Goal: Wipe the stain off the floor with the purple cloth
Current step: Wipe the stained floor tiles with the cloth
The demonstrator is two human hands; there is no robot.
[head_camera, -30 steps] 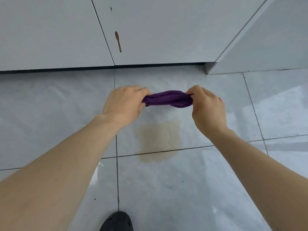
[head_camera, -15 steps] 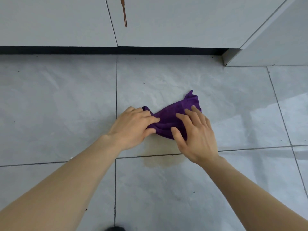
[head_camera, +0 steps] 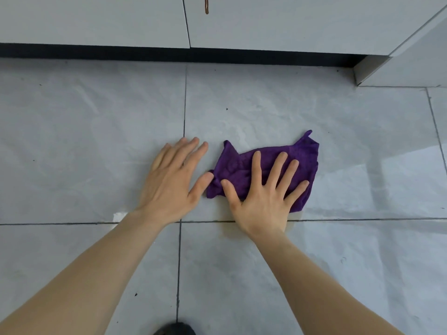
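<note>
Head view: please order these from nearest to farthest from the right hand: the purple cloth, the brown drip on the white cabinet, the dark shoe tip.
1. Purple cloth: directly under the right hand.
2. Dark shoe tip: bottom edge, toward the left.
3. Brown drip on the white cabinet: top edge, farthest.

1. No text, label, brand, number or sign can be read anywhere in the view.
2. The purple cloth (head_camera: pixel 268 165), the grey floor tiles (head_camera: pixel 338 262) and the far cabinet doors (head_camera: pixel 290 20) show no lettering.

Both arms outstretched — left hand (head_camera: pixel 173 180) and right hand (head_camera: pixel 263 197) flat, palms down, fingers splayed
</note>
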